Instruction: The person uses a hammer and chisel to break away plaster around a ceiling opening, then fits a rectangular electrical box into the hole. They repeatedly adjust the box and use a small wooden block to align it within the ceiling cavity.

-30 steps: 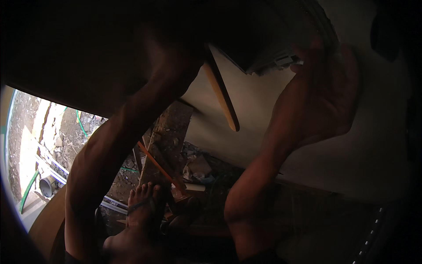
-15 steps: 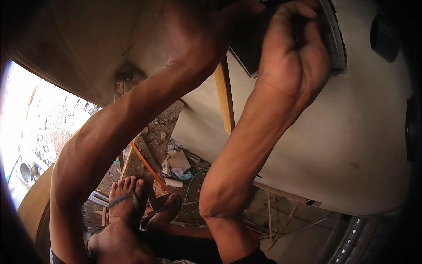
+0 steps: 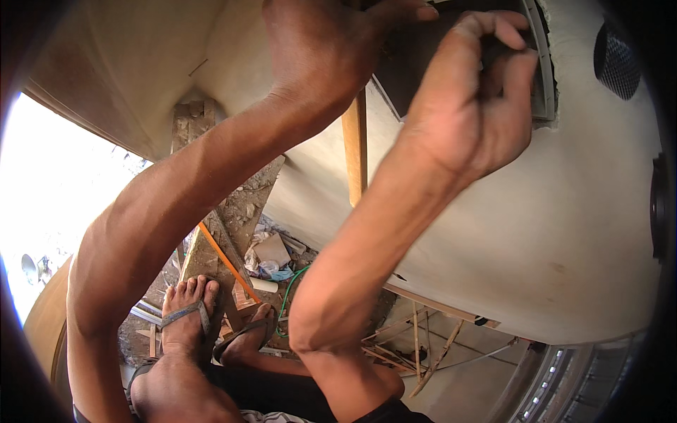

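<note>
My left hand (image 3: 321, 53) is raised at the top, back toward me, with its thumb stretched right along a dark rectangular panel (image 3: 416, 60). Its other fingers are hidden, so its grip cannot be told. A wooden strip (image 3: 355, 151) points down from behind that wrist; whether the hand touches it does not show. In front of the panel my right hand (image 3: 476, 106) has its fingers curled and tips brought together. Anything pinched there is too small to make out. A grey frame (image 3: 546, 70) borders the panel, set in a rough-edged cut-out of the pale curved surface.
A round black mesh-sided piece (image 3: 619, 63) sits right of the frame on the pale surface (image 3: 564, 183). Below stand my sandalled feet (image 3: 187, 317) by a dusty plank (image 3: 247, 197), an orange strip (image 3: 229, 262), a green hose (image 3: 288, 299), rubble and scraps. Thin sticks (image 3: 430, 352) lie lower right.
The right hand has turned at the wrist and its fingertips have shifted slightly right. My left hand keeps nearly the same place. The view has shifted a little.
</note>
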{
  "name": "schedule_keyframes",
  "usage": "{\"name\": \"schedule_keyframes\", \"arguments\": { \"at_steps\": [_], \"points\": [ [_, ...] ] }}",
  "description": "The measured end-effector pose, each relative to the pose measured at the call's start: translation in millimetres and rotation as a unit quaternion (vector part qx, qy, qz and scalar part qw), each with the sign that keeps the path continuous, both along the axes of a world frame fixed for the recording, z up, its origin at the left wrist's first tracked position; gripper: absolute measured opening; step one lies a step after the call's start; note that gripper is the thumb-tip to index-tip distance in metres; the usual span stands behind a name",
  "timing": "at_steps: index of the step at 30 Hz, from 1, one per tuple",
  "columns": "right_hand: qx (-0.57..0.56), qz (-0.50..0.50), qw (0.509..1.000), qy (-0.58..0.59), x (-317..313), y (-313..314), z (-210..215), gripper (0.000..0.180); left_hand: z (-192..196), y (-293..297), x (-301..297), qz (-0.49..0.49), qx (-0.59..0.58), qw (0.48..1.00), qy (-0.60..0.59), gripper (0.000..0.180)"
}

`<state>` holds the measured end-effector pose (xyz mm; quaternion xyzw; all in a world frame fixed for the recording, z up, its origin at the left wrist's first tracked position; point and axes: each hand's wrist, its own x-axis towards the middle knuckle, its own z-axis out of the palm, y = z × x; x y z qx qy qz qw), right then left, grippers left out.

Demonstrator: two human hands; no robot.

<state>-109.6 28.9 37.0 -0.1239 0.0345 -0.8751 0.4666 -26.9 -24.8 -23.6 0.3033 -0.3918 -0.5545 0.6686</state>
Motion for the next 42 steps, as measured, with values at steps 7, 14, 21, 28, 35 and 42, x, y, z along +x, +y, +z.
{"name": "schedule_keyframes", "arguments": {
  "at_steps": [7,14,21,28,35,42],
  "points": [
    [-0.009,-0.108,0.984,0.140,-8.3,-5.6,-12.8,0.026,-6.8,0.3,-4.6,0.030,-0.036,0.999,0.000,0.061],
    [0.089,-0.311,0.918,0.228,-1.4,-22.8,-3.0,0.009,28.9,7.6,4.2,-0.027,0.102,0.994,-0.021,0.062],
    [0.090,-0.286,0.940,0.162,-5.6,-27.7,4.2,0.016,8.1,9.7,-2.3,0.041,0.018,0.998,-0.049,0.063],
    [0.091,-0.280,0.955,0.045,22.3,-24.9,13.5,0.018,-5.5,-0.7,-4.3,-0.023,-0.002,1.000,0.017,0.051],
    [0.038,-0.219,0.971,0.088,30.6,-15.8,3.6,0.009,-13.2,-7.3,-15.7,0.021,-0.032,0.998,-0.044,0.072],
    [0.247,-0.262,0.910,0.205,54.9,11.0,10.4,0.025,-17.0,-4.0,-15.4,0.000,-0.002,0.999,-0.038,0.061]
  ]
}}
